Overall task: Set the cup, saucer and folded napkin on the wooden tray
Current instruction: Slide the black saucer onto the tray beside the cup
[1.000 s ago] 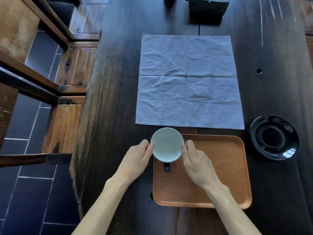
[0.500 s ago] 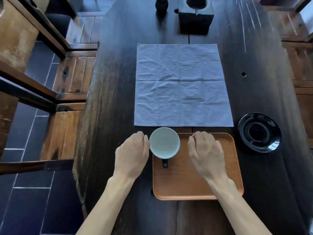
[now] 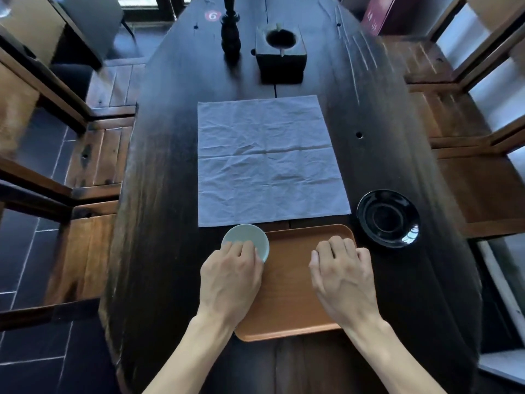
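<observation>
A pale green cup (image 3: 245, 238) stands at the far left corner of the wooden tray (image 3: 289, 297). My left hand (image 3: 230, 275) lies over the cup's near side, its fingers curled on the rim. My right hand (image 3: 342, 275) hovers over the tray's right part with curled fingers and nothing in it. The black saucer (image 3: 387, 218) rests on the table just right of the tray's far corner. A grey-blue napkin (image 3: 267, 160) is spread flat and unfolded beyond the tray.
The long dark wooden table (image 3: 159, 194) carries a dark block with a round hole (image 3: 280, 56) and a dark turned post (image 3: 230, 32) at its far end. Wooden chairs stand to the left (image 3: 93, 155) and right (image 3: 468, 172).
My right hand has left the cup and moved right over the tray. My left hand has slid from beside the cup onto its rim. The view has tilted up.
</observation>
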Demonstrator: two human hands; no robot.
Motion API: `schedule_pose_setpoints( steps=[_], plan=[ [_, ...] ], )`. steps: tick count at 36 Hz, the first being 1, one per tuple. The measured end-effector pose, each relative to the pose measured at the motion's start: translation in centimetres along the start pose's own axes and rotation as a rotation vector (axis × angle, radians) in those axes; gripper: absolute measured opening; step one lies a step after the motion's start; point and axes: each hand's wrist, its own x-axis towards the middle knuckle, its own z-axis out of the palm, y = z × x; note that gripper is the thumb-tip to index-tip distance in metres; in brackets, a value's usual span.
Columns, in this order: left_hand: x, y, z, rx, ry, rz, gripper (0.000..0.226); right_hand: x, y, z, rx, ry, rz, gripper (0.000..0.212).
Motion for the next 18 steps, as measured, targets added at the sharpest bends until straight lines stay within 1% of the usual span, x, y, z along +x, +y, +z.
schedule_pose_setpoints(
  steps=[10,13,18],
  plan=[
    [1.3,7.4,3.3,-0.029,-0.052,0.057,0.027,-1.8,9.3,1.0,-0.014,-0.005,0.065,0.027],
    [2.2,9.9,4.4,-0.009,-0.056,0.064,0.026,-2.0,12.3,1.3,-0.033,0.019,0.069,0.026],
    [4.2,13.7,6.1,-0.006,-0.083,0.081,0.024,-2.2,17.4,2.0,-0.037,0.009,0.101,0.025]
  ],
)
